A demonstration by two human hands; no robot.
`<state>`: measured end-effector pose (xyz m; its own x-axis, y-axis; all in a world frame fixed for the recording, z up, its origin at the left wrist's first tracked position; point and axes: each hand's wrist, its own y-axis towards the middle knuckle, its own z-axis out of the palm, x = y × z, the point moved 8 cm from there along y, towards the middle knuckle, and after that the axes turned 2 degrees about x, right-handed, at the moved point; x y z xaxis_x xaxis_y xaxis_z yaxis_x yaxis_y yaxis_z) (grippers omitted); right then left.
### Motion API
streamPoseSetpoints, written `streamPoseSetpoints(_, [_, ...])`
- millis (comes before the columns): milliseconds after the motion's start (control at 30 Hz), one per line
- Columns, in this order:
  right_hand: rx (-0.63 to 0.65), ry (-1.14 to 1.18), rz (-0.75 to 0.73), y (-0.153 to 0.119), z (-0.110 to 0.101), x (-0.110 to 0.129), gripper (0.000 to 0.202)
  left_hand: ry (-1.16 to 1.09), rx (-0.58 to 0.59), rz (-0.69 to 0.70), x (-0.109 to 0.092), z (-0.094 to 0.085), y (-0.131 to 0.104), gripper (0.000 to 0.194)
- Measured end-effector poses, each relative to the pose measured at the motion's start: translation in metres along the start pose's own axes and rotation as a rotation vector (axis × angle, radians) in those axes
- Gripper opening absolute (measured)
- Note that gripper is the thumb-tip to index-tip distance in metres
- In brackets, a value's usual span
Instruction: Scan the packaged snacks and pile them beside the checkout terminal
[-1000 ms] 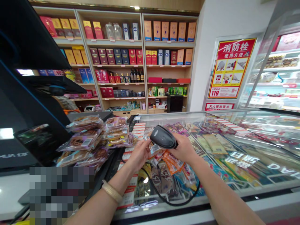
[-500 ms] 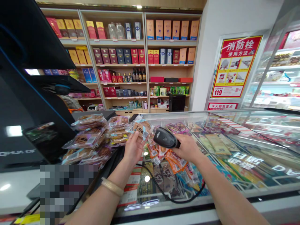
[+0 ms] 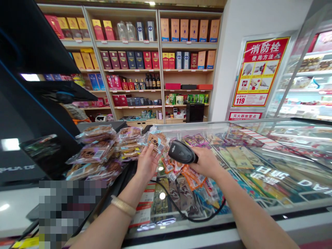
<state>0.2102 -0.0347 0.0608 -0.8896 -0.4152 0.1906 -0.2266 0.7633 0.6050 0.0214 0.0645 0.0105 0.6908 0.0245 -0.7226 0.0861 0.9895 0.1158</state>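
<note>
My left hand (image 3: 147, 162) is closed on the near edge of a clear-wrapped cookie pack (image 3: 156, 140), its barcode label turned up. Just to the right, my right hand (image 3: 207, 162) grips a black barcode scanner (image 3: 181, 152) by the handle. The scanner's head points left at the pack, with a small gap between them. From the scanner a black cable (image 3: 178, 211) loops over the glass. Similar cookie packs (image 3: 95, 152) are piled left of my left hand, with another stack (image 3: 129, 140) between that pile and the held pack.
Under my hands lies the glass-topped freezer (image 3: 166, 235), with wrapped ice pops showing and several orange snack packets (image 3: 193, 178) below the scanner. A dark monitor (image 3: 46, 38) stands at the left. Shelves of boxes (image 3: 129, 60) line the back wall.
The view has shifted slightly. My left hand keeps its hold on the cookie pack, and the scanner in my right hand stays nearly in the same place beside it.
</note>
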Motion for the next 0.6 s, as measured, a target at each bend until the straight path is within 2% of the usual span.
streamPoseSetpoints(167, [-0.175, -0.007, 0.105, -0.003, -0.014, -0.016, 0.014, 0.016, 0.041, -0.057, 0.005, 0.002, 0.000, 0.012])
streamPoseSetpoints(267, [-0.297, -0.036, 0.176, -0.007, -0.023, -0.029, 0.016, 0.086, 0.062, -0.136, 0.015, 0.003, -0.001, 0.009])
streamPoseSetpoints(367, [-0.367, -0.059, 0.224, -0.010, -0.027, -0.038, 0.018, 0.172, 0.059, -0.185, 0.027, -0.001, -0.001, 0.018])
streamPoseSetpoints(500, [-0.393, -0.075, 0.243, -0.011, -0.027, -0.042, 0.020, 0.378, -0.032, -0.105, 0.031, -0.014, 0.003, 0.038])
streamPoseSetpoints(600, [-0.381, -0.076, 0.235, -0.010, -0.026, -0.041, 0.019, 0.550, -0.001, 0.007, 0.025, -0.016, 0.008, 0.031])
